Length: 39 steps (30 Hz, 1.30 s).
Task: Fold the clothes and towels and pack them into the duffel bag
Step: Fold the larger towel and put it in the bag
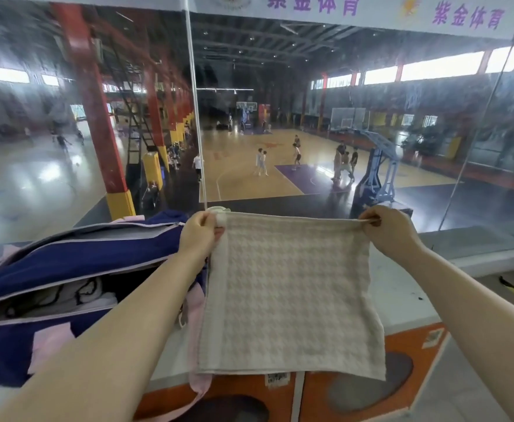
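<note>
At centre frame, the left hand (199, 231) and right hand (391, 229) each pinch an upper corner of a beige houndstooth-patterned towel (289, 293), hanging folded above the white surface (401, 296). Lower left: unzipped navy fabric duffel bag (76, 260), clothes inside.

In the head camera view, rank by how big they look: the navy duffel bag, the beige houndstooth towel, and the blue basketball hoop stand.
1. Navy duffel bag with pink trim, partly cut off.
2. Beige houndstooth towel, close behind, so unsure.
3. Blue basketball hoop stand, far from the camera.
</note>
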Motion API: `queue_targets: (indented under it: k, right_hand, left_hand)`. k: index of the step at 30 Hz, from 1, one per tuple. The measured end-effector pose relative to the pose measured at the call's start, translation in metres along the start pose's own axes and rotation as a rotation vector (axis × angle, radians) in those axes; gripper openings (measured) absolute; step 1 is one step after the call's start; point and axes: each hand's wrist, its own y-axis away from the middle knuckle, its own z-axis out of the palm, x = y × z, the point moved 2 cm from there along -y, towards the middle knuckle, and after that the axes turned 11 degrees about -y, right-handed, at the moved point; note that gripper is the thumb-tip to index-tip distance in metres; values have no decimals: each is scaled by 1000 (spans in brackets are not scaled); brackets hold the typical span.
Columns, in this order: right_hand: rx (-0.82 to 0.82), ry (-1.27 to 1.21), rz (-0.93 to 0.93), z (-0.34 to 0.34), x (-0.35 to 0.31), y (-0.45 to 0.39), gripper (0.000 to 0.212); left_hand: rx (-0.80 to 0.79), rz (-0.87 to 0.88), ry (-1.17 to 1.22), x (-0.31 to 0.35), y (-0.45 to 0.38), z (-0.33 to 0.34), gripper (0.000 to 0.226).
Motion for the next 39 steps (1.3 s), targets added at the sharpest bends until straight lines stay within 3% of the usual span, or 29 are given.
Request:
queue_targets:
  k: [4,8,13,16,20,28,33,36,39]
  right_hand:
    - [-29,-19,34,-5,28,36,16]
    - [-68,116,45,-8,55,74,21]
    - [-114,13,64,-14,59,127,17]
    - [-128,-36,48,-14,68,154,25]
    - [-172,-24,58,-6,73,187,21]
    - [-288,-44,148,18,94,213,21]
    - [-237,-185,334,36,109,212,10]
    - [-46,-437,555,45,109,205,35]
    - [-23,-677,828,56,114,201,53]
  left_hand:
    - [-70,69,-78,-22,30,0,22]
    - [-140,130,-66,-35,66,-8,20]
    - [-297,361,-350,-53,104,-22,16]
    - [-397,373,-478,-72,119,-26,17]
    - [-521,381,-670,-94,134,-31,12]
    - [-563,501,-843,-103,137,-31,12]
    - [-580,559,-824,-109,135,-33,16]
    - [-580,558,-786,-110,134,-31,13]
    - [-512,501,-721,-108,132,-27,16]
